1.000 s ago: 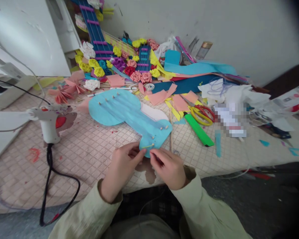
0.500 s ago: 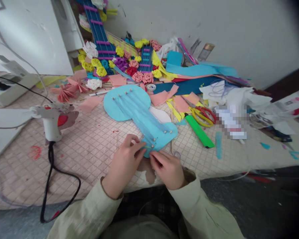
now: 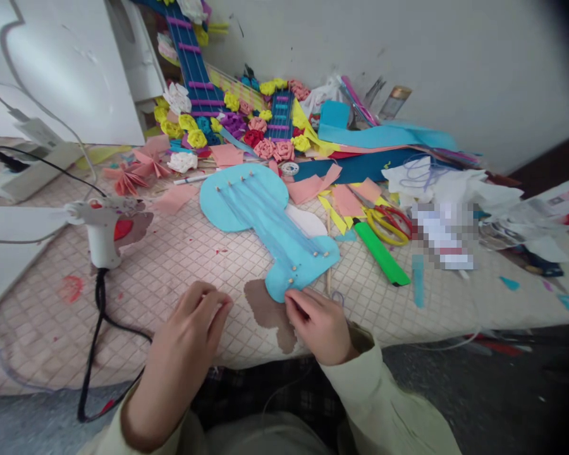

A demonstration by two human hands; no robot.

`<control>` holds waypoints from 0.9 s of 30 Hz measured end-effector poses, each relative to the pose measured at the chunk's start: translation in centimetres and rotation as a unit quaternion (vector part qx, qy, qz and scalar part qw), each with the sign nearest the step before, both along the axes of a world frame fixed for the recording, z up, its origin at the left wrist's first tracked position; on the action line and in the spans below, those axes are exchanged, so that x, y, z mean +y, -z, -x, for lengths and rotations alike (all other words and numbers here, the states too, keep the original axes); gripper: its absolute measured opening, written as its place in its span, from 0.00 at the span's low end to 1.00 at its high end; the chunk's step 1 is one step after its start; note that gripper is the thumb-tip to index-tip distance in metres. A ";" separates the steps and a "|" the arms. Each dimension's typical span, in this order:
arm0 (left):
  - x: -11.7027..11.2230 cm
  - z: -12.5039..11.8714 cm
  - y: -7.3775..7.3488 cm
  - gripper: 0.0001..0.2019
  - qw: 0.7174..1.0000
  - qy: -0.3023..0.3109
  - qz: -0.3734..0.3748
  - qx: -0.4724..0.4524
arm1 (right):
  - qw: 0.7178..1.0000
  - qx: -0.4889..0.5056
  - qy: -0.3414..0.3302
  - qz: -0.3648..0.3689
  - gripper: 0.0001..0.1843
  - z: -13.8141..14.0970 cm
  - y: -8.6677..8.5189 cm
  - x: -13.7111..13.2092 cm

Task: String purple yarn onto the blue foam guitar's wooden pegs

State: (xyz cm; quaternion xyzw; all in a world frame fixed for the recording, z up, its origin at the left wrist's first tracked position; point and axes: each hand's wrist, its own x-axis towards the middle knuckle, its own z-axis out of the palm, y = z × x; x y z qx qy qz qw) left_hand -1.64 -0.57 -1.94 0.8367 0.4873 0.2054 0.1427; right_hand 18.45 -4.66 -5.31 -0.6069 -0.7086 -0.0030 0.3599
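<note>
A light blue guitar-shaped foam cutout [image 3: 265, 215] lies on the checked tablecloth [image 3: 180, 265], with thin strings running between small pegs. My right hand [image 3: 317, 322] pinches the near end of the cutout, fingers closed on its edge. My left hand [image 3: 189, 335] sits apart to the left on the cloth, fingertips curled together as if pinching something too fine to make out. A white glue gun [image 3: 102, 230] stands upright further left, its black cord [image 3: 97, 341] trailing toward me.
Yellow-and-red scissors [image 3: 386, 221], a green cutter [image 3: 379, 253], wooden sticks and pink and yellow paper scraps lie right of the cutout. Paper flowers and a larger blue guitar model [image 3: 194, 69] crowd the back. A brown stain [image 3: 270, 313] marks the cloth near the edge.
My left hand has pulled away from the cutout's near end, moving left and toward me. My right hand stays at the cutout's edge.
</note>
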 end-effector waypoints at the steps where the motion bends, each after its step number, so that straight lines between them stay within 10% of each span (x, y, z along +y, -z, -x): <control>1: -0.4 0.8 0.1 0.10 1.000 0.002 0.000 0.010 | 1.000 0.001 -0.001 0.001 0.10 0.0 0.0 0.0; 9: -1.5 3.8 -1.2 0.16 0.999 0.010 -0.042 0.005 | 1.000 -0.007 -0.004 0.004 0.10 -0.2 -0.1 -0.1; 18: 0.0 -2.9 0.6 0.15 0.974 0.204 0.025 -0.093 | 1.000 -0.011 -0.014 0.018 0.09 0.0 -0.3 -0.1; 27: 1.2 -4.2 1.3 0.10 0.973 0.202 0.004 -0.115 | 0.993 -0.088 -0.043 0.066 0.11 -0.6 -1.2 -0.2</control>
